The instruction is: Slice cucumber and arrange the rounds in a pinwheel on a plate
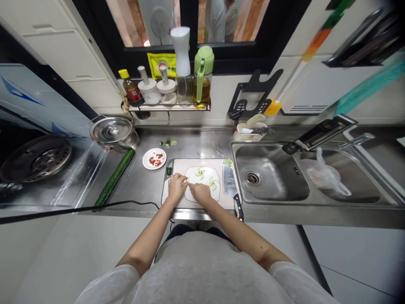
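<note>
A white square plate (202, 194) lies on the cutting board (179, 164) and bears two pinwheels of thin cucumber slices, one at its top (200, 172) and one at its right (213, 183). Over the plate's left side, my left hand (177, 186) is closed, fingertips pinching what looks like a pale cucumber slice (188, 180). My right hand (201, 193) meets it from the right, fingers curled and the index fingertip at the same spot; its grip is partly hidden. Right of the plate lies a cleaver (229, 180), black handle over the board's front edge, with more cucumber slices (228, 161) above the blade.
A small plate of red pieces (154, 158), cucumber scraps (167, 142) and a whole cucumber (114, 179) lie to the left, near a lidded steel pot (114, 131). A double sink (272, 173) is at the right. Bottles (202, 80) stand on a rack behind. A black cable (120, 204) crosses the left front.
</note>
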`<state>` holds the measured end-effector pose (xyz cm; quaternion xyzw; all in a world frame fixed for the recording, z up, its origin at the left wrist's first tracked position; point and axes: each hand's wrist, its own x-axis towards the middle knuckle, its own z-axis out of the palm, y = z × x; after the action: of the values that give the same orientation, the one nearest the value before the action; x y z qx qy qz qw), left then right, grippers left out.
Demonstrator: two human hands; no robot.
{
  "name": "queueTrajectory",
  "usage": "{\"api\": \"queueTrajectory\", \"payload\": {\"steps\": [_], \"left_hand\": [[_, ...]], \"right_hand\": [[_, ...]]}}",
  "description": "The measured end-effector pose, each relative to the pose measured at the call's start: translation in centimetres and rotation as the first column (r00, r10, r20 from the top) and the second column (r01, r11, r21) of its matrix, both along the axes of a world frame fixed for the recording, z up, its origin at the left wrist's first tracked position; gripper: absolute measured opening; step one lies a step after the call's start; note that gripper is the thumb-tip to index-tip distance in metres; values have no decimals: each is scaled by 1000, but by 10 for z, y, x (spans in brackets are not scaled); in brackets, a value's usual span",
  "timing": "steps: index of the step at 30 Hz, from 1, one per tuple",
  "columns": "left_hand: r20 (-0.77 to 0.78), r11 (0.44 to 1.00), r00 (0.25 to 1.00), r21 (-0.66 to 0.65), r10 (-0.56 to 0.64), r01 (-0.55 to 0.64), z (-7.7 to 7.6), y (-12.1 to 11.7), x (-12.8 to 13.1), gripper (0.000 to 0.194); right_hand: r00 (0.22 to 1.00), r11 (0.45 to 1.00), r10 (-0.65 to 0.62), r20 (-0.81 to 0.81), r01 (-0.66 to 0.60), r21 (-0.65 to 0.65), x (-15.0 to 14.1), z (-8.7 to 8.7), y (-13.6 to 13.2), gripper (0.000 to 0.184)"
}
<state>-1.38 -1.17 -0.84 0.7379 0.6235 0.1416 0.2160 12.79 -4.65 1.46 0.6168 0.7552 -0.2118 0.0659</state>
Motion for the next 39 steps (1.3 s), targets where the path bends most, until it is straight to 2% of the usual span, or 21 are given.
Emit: {"api": "queueTrajectory", "payload": {"steps": [12,29,34,37,39], "left_hand": [[15,1000,1000,-21,-8,8,-4,3,0,25],[48,1000,999,-7,3,-3,-9,1,0,26],[78,1000,997,7,6,-6,-10,1,2,24],[163,997,985,44,50,-58,-10,2,-2,25],[265,983,953,67,147,-170,-11,2,-11,28]], "right_hand": [[999,998,-42,-10,42,-40,2,2,1,36],[1000,1000,-10,3,10,0,6,-1,1,36],[1000,999,-22,-8,22,-30,6,0,1,37],[995,997,-76,-66,76,-2,10,4,1,39],[982,988,-151,-116,154,17,17,9,1,40]]}}
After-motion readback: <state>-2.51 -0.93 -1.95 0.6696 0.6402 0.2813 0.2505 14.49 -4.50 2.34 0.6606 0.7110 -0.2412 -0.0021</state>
